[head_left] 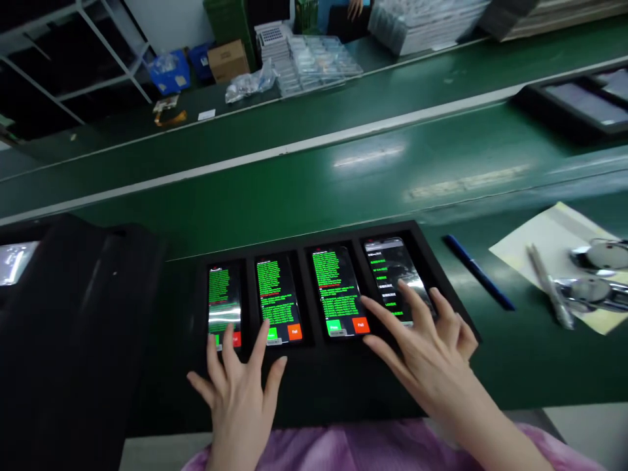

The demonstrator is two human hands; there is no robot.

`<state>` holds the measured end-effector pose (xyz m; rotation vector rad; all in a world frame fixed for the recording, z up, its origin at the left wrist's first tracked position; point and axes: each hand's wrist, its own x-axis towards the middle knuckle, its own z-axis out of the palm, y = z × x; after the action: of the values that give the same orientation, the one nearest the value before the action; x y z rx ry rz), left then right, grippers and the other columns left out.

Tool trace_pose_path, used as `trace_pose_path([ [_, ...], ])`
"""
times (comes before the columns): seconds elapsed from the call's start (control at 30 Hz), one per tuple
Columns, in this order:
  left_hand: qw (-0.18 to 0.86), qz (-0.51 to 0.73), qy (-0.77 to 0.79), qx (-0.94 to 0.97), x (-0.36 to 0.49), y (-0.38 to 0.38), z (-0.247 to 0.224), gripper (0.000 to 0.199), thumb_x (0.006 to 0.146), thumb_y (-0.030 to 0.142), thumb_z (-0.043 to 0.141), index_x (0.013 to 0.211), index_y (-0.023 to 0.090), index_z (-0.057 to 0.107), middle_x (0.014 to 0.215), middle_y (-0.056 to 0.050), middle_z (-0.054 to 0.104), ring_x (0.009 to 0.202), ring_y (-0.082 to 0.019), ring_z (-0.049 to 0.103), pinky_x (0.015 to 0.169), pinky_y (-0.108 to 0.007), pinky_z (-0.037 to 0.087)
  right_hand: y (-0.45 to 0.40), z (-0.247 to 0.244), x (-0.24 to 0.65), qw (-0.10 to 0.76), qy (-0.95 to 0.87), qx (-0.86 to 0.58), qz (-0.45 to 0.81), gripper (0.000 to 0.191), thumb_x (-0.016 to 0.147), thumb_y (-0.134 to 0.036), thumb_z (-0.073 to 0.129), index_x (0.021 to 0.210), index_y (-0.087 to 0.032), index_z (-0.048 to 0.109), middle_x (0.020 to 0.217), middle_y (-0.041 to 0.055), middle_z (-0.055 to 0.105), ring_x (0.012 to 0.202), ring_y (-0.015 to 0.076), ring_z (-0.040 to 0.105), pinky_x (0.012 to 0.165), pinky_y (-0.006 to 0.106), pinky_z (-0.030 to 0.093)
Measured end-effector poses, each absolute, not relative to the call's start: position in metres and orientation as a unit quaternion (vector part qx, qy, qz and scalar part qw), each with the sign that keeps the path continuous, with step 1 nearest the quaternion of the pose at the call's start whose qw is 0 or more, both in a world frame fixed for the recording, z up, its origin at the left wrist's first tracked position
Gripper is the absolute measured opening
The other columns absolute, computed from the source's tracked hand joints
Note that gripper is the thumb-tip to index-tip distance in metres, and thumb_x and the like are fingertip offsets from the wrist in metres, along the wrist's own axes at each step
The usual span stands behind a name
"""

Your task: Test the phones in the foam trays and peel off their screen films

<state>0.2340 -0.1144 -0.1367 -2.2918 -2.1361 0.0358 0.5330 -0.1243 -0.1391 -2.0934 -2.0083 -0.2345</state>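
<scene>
Several smartphones lie face up side by side in a black tray [432,261] in front of me. The leftmost phone [224,294], the second phone [277,288] and the third phone [336,281] show green text with green and red buttons at the bottom. On the rightmost phone [392,268] is a list screen. My left hand [240,386] is open, fingers spread over the lower ends of the two left phones. My right hand [432,340] is open too, over the rightmost phone, its index finger at the right edge of the third phone. Neither hand holds anything.
On the right are a blue pen [478,271], a paper sheet [520,242], a pale pen [549,288] and shiny metal parts [589,288]. A black case [73,327] stands left. Another phone tray [544,114] sits far right. Stacked plastic trays [318,62] stand beyond the green belt.
</scene>
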Motion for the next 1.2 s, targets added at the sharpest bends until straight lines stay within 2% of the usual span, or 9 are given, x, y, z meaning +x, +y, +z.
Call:
trace_pose_path([
  [0.13, 0.033, 0.017, -0.693, -0.720, 0.230, -0.106, -0.136, 0.057, 0.106, 0.057, 0.045, 0.162, 0.046, 0.042, 0.165, -0.019, 0.034, 0.159, -0.055, 0.022, 0.105, -0.096, 0.028, -0.095, -0.141, 0.566, 0.150, -0.657, -0.733, -0.096, 0.054, 0.112, -0.058, 0.033, 0.138, -0.034, 0.073, 0.157, 0.0176, 0.051, 0.144, 0.0458, 0.047, 0.098, 0.064, 0.049],
  [0.27, 0.027, 0.042, -0.707, -0.706, 0.232, -0.103, -0.130, 0.057, 0.107, 0.055, 0.046, 0.163, 0.045, 0.040, 0.166, -0.017, 0.034, 0.160, -0.052, 0.021, 0.110, -0.093, 0.028, -0.079, -0.148, 0.582, 0.171, -0.657, -0.728, -0.092, 0.066, 0.111, -0.063, 0.024, 0.131, -0.028, 0.076, 0.159, 0.0186, 0.050, 0.139, 0.0480, 0.050, 0.100, 0.070, 0.043],
  [0.43, 0.022, 0.041, -0.712, -0.701, 0.231, -0.109, -0.127, 0.057, 0.107, 0.056, 0.045, 0.162, 0.046, 0.042, 0.167, -0.017, 0.034, 0.159, -0.052, 0.024, 0.110, -0.092, 0.029, -0.087, -0.144, 0.582, 0.233, -0.636, -0.731, -0.084, 0.054, 0.111, -0.059, 0.036, 0.139, -0.026, 0.068, 0.150, 0.0158, 0.059, 0.130, 0.0427, 0.055, 0.100, 0.061, 0.041],
  [0.57, 0.027, 0.012, -0.713, -0.700, 0.226, -0.112, -0.132, 0.056, 0.107, 0.057, 0.042, 0.161, 0.044, 0.045, 0.165, -0.020, 0.035, 0.157, -0.055, 0.025, 0.105, -0.096, 0.028, -0.096, -0.140, 0.588, 0.218, -0.630, -0.742, -0.076, 0.046, 0.111, -0.053, 0.040, 0.139, -0.028, 0.068, 0.145, 0.0140, 0.062, 0.128, 0.0373, 0.057, 0.093, 0.051, 0.044],
  [0.8, -0.012, 0.000, -0.705, -0.709, 0.216, -0.108, -0.141, 0.059, 0.105, 0.061, 0.043, 0.162, 0.048, 0.040, 0.165, -0.018, 0.035, 0.157, -0.056, 0.025, 0.103, -0.096, 0.028, -0.112, -0.145, 0.591, 0.200, -0.625, -0.752, -0.066, 0.046, 0.112, -0.053, 0.039, 0.135, -0.028, 0.071, 0.140, 0.0127, 0.065, 0.124, 0.0329, 0.060, 0.092, 0.048, 0.046],
  [0.9, -0.007, 0.009, -0.696, -0.718, 0.214, -0.111, -0.144, 0.060, 0.104, 0.063, 0.044, 0.163, 0.051, 0.037, 0.164, -0.018, 0.034, 0.156, -0.058, 0.026, 0.099, -0.097, 0.031, -0.129, -0.143, 0.575, 0.161, -0.634, -0.753, -0.067, 0.047, 0.112, -0.054, 0.038, 0.142, -0.033, 0.068, 0.147, 0.0138, 0.061, 0.130, 0.0360, 0.056, 0.095, 0.053, 0.047],
  [1.03, 0.000, 0.024, -0.688, -0.726, 0.229, -0.107, -0.142, 0.054, 0.107, 0.057, 0.043, 0.160, 0.050, 0.044, 0.165, -0.018, 0.033, 0.158, -0.058, 0.022, 0.102, -0.096, 0.030, -0.147, -0.145, 0.543, 0.097, -0.677, -0.727, -0.061, 0.048, 0.110, -0.060, 0.039, 0.151, -0.047, 0.059, 0.157, 0.0141, 0.050, 0.143, 0.0456, 0.043, 0.101, 0.068, 0.045],
  [1.1, -0.022, 0.027, -0.685, -0.728, 0.240, -0.096, -0.139, 0.051, 0.106, 0.056, 0.046, 0.156, 0.051, 0.049, 0.164, -0.017, 0.033, 0.159, -0.056, 0.020, 0.105, -0.096, 0.027, -0.143, -0.150, 0.532, 0.096, -0.687, -0.717, -0.063, 0.049, 0.109, -0.061, 0.039, 0.150, -0.046, 0.062, 0.155, 0.0167, 0.049, 0.146, 0.0511, 0.039, 0.102, 0.075, 0.043],
  [1.2, -0.070, 0.009, -0.701, -0.710, 0.248, -0.076, -0.134, 0.050, 0.106, 0.054, 0.051, 0.155, 0.051, 0.051, 0.163, -0.016, 0.035, 0.161, -0.054, 0.018, 0.108, -0.096, 0.023, -0.121, -0.157, 0.524, 0.124, -0.677, -0.722, -0.069, 0.054, 0.109, -0.060, 0.035, 0.143, -0.038, 0.070, 0.152, 0.0227, 0.048, 0.147, 0.0589, 0.035, 0.098, 0.086, 0.039],
])
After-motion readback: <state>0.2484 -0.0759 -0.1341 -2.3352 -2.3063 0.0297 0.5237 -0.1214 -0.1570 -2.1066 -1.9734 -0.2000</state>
